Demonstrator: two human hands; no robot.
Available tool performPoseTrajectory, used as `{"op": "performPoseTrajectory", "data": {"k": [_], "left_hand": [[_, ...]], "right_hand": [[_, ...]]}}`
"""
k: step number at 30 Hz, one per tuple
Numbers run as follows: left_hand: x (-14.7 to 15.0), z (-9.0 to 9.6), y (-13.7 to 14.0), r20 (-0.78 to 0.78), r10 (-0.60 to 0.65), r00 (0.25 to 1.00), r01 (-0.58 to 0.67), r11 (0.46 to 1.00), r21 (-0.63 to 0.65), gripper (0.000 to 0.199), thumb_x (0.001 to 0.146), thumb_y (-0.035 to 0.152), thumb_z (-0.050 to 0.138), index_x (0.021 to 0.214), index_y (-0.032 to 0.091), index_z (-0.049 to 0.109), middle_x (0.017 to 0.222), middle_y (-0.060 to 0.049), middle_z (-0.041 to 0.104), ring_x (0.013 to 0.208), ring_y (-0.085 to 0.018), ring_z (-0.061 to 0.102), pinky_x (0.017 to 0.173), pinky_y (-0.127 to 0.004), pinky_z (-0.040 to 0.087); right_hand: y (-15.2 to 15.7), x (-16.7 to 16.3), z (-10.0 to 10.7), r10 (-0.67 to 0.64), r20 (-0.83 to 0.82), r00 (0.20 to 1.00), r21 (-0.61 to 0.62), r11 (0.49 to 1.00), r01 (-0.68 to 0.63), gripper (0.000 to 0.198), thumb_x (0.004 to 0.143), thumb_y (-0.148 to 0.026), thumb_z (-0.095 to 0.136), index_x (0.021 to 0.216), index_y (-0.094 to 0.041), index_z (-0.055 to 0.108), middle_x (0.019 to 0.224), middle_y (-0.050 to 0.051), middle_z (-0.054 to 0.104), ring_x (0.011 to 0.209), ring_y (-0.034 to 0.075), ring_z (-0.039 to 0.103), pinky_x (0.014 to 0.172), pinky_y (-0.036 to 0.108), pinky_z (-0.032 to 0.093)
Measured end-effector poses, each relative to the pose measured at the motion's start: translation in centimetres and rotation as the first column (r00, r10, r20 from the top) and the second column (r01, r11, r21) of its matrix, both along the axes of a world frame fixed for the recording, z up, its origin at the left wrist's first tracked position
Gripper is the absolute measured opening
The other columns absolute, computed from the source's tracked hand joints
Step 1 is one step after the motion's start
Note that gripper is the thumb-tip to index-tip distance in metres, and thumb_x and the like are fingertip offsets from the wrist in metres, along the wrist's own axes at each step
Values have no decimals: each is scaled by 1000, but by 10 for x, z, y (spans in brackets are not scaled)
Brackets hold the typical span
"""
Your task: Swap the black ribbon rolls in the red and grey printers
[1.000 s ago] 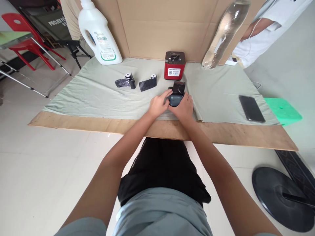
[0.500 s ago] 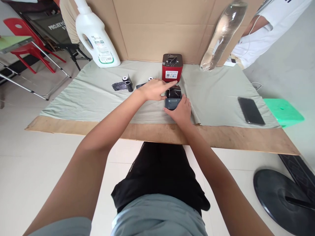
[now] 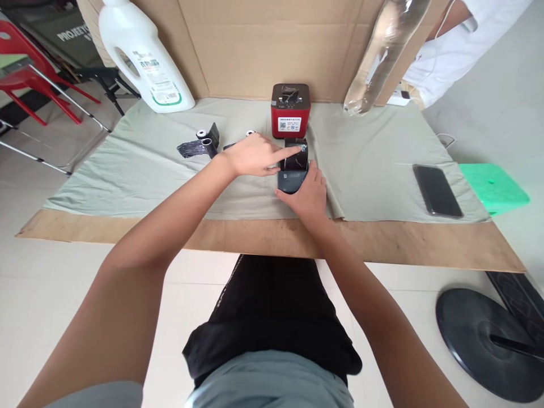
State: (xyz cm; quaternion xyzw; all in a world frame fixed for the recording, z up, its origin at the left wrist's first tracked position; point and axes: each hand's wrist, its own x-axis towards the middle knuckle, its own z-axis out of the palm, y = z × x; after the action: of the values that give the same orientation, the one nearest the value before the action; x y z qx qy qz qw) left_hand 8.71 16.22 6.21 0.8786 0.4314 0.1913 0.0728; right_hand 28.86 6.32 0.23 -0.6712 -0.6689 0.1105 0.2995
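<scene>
In the head view a small dark grey box-like device (image 3: 290, 182) lies on the cloth, with a strip of shiny black film (image 3: 293, 157) over its far part. My right hand (image 3: 312, 190) holds it from the right and near sides, thumb at the near left edge. My left hand (image 3: 259, 156) reaches in from the left, its index finger stretched out over the film and its other fingers partly curled. A small shiny spot shows at that fingertip; whether it touches cannot be told. Directly behind stands a red box-shaped machine (image 3: 290, 120) with a white label.
Black film rolls (image 3: 208, 146) lie left, with another roll (image 3: 250, 133) partly behind my left hand. A white jug (image 3: 148, 62) and a clear wrapped package (image 3: 378, 62) lean on cardboard (image 3: 263, 51). A phone (image 3: 437, 191) lies right. A person in white (image 3: 459, 62) is beyond.
My left index finger has come down from near the red machine's base onto the black film area, where more film shows raised. My right hand stays on the device; the view has shifted slightly.
</scene>
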Motion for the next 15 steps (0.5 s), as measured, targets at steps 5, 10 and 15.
{"op": "performPoseTrajectory", "data": {"k": [5,10,15], "left_hand": [[8,13,-21,-97,-184,978,188,982,31,54,91,42,55,139,20,63,102,-10,78,107,-28,73,104,-47,52],[12,3,-27,75,-155,985,155,988,4,44,92,47,55,129,29,70,103,-6,79,103,-23,75,101,-43,56],[10,-15,-25,125,-108,986,102,993,57,42,95,45,52,128,29,71,106,-6,80,105,-23,76,100,-41,58]], "right_hand": [[-4,0,9,-10,-11,1000,-53,999,9,123,66,-58,83,160,-9,20,150,26,48,137,44,46,113,57,43],[-6,1,14,-5,-46,999,-66,998,2,120,69,-59,81,161,-9,21,152,25,48,138,44,46,112,55,45],[-3,2,8,-13,-37,999,-49,999,12,119,71,-62,79,161,-12,18,150,24,48,140,43,45,113,58,43]]}}
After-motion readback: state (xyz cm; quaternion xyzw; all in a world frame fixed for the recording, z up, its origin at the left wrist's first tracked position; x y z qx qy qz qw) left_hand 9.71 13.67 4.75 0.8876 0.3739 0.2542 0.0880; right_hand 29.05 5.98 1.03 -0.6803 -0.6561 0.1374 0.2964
